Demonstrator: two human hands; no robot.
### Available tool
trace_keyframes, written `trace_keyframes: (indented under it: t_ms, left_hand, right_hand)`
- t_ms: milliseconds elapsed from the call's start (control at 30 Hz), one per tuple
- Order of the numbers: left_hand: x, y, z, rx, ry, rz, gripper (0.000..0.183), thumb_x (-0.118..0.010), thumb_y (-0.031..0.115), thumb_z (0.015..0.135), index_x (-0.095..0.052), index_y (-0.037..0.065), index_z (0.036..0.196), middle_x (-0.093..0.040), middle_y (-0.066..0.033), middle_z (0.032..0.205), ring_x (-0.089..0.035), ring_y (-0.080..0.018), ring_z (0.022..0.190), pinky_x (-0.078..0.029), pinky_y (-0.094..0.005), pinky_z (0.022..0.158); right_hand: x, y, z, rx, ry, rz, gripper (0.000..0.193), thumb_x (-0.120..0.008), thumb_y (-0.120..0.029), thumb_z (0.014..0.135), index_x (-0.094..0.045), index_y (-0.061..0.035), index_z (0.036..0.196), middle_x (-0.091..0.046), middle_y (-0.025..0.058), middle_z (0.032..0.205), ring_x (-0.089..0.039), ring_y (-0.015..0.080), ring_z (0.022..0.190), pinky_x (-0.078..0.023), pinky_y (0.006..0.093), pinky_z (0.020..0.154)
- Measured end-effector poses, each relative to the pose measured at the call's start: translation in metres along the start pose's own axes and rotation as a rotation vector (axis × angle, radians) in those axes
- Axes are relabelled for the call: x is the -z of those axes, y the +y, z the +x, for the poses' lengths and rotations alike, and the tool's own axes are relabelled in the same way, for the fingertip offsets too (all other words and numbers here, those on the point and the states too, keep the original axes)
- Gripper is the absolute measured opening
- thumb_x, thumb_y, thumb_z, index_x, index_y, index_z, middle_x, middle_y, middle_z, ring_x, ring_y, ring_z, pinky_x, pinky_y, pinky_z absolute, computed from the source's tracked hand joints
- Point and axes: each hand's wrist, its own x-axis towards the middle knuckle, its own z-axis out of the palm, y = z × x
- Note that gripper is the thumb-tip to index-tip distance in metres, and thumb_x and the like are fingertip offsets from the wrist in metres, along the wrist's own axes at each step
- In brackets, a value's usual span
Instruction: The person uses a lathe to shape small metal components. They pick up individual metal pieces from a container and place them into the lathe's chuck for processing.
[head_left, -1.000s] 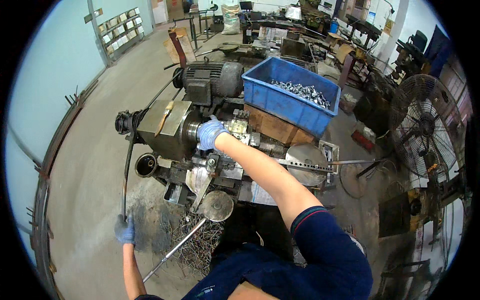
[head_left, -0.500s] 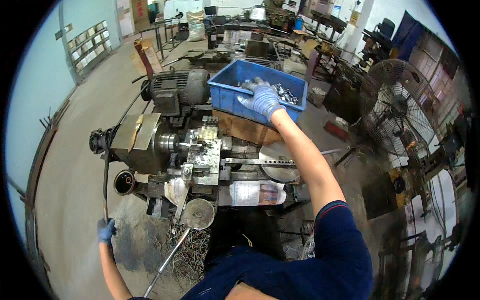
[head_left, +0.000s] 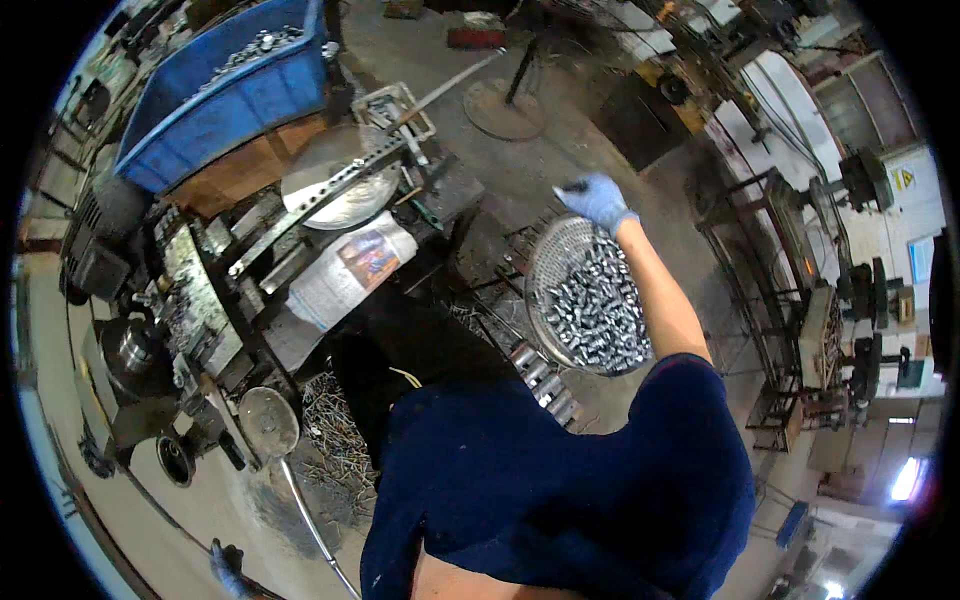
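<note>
The right hand (head_left: pixel 600 203) hangs over the far rim of a round perforated basket (head_left: pixel 548 262), its fingers pointing left. With blur and distance against me, I cannot tell whether either hand's fingers are closed or gripping anything. Just below the right fingers, toward the body, small shiny metal pieces (head_left: pixel 595 315) lie heaped in the basket. Handling them there would go best from the loose top of the heap, pinching one across its sides and lifting the wrist clear of the rim. Past that heap, beside the basket, are larger shiny cylinders (head_left: pixel 545 385), better left unbumped. Well to the left of the fingers, a printed sheet (head_left: pixel 355 265) and a perforated bar (head_left: pixel 330 192) call for a high, unhurried path. Farther up and left, a blue bin (head_left: pixel 225 125) holds more metal pieces. Farthest, down and left, the left hand (head_left: pixel 230 567) is at the end of a dark rod (head_left: pixel 168 512); steadiness matters there.
</note>
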Motion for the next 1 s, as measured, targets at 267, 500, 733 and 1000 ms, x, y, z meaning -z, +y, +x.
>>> trace_keyframes:
  t_ms: [267,500,733,1000]
  left_hand:
    - [-0.015,0.018,0.0,0.011,0.097,0.008,0.026,-0.068,0.031,0.081,-0.056,0.01,0.092,-0.044,-0.0036,0.054,-0.03,-0.0137,0.037,-0.029,-0.0257,0.04]
    - [-0.011,0.038,-0.046,-0.102,-0.055,0.098,0.038,-0.071,0.032,0.078,-0.058,0.003,0.099,-0.058,-0.0065,0.071,-0.056,-0.0167,0.063,-0.05,-0.0283,0.055]
    - [-0.005,0.025,-0.03,-0.098,-0.023,0.089,0.044,-0.072,0.033,0.077,-0.057,0.003,0.104,-0.057,-0.0074,0.07,-0.055,-0.0161,0.062,-0.049,-0.0284,0.055]
    - [0.0,0.011,-0.006,-0.089,0.027,0.107,0.041,-0.07,0.035,0.079,-0.057,0.005,0.104,-0.057,-0.0078,0.071,-0.051,-0.0149,0.056,-0.045,-0.0276,0.053]
  right_hand:
    - [-0.09,0.07,-0.063,-0.216,-0.393,-0.098,0.06,-0.062,-0.055,0.07,-0.066,-0.0053,0.103,-0.063,0.0201,0.107,-0.06,0.0335,0.1,-0.047,0.0391,0.088]
    - [-0.138,0.078,-0.027,-0.128,-0.479,-0.283,0.058,-0.059,-0.05,0.071,-0.066,-0.0038,0.105,-0.062,0.0189,0.11,-0.06,0.0327,0.102,-0.047,0.0401,0.088]
    - [-0.108,0.049,-0.052,-0.017,-0.414,-0.31,0.06,-0.058,-0.054,0.072,-0.066,-0.0009,0.099,-0.063,0.0222,0.104,-0.061,0.0342,0.098,-0.046,0.0405,0.087]
    - [-0.136,0.07,-0.04,-0.021,-0.499,-0.347,0.06,-0.057,-0.054,0.072,-0.066,-0.0026,0.102,-0.063,0.0195,0.106,-0.061,0.0333,0.099,-0.046,0.0403,0.088]
